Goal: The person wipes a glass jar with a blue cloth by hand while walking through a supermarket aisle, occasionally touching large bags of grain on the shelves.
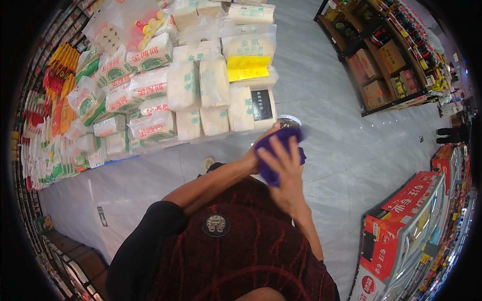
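Note:
A jar with a pale, shiny lid (289,119) is held upright or slightly tilted in front of me. My left hand (262,141) grips it from the left side, with most of its fingers hidden. Wrapped against the jar is a purple cloth (276,143), which covers most of its body. My right hand (287,165) presses on the cloth with fingers spread, and it is a little blurred. What the jar contains cannot be made out.
Plastic-wrapped noodle packs (184,86) are stacked ahead, with a yellow sign (248,68) on them. A wooden shelf unit (371,56) with cartons stands at far right. Nearer on the right is a red-panelled display freezer (395,222). Grey floor tiles (320,94) lie between.

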Demonstrator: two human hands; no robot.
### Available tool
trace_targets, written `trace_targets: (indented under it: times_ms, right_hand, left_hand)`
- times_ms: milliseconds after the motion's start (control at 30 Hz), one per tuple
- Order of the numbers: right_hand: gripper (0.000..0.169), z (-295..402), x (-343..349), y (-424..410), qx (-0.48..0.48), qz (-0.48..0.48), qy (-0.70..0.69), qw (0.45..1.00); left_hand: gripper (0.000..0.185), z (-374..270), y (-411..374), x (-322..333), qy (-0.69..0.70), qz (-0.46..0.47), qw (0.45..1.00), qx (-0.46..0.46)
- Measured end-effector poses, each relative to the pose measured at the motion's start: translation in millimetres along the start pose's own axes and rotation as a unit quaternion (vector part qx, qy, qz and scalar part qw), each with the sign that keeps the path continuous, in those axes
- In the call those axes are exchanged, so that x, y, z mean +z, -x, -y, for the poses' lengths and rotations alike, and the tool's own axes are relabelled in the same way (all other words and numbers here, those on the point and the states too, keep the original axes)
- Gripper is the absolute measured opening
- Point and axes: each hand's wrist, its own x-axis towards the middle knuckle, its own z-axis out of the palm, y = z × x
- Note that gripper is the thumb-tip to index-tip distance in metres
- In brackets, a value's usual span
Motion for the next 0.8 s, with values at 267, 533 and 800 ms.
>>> trace_targets:
  times_ms: [267,533,800]
  right_hand:
    - [0.051,-44,-4,-34,0.120,-0.080,-0.137,0.980]
    - [0.045,-87,18,-6,0.319,-0.167,-0.760,0.540]
    - [0.052,-30,45,-10,0.286,-0.097,-0.586,0.752]
  left_hand:
    - [0.042,6,11,14,-0.197,-0.104,0.975,0.004]
    - [0.049,-3,15,9,-0.109,-0.067,0.992,-0.001]
    - [0.079,-15,16,-24,-0.494,-0.112,0.834,0.217]
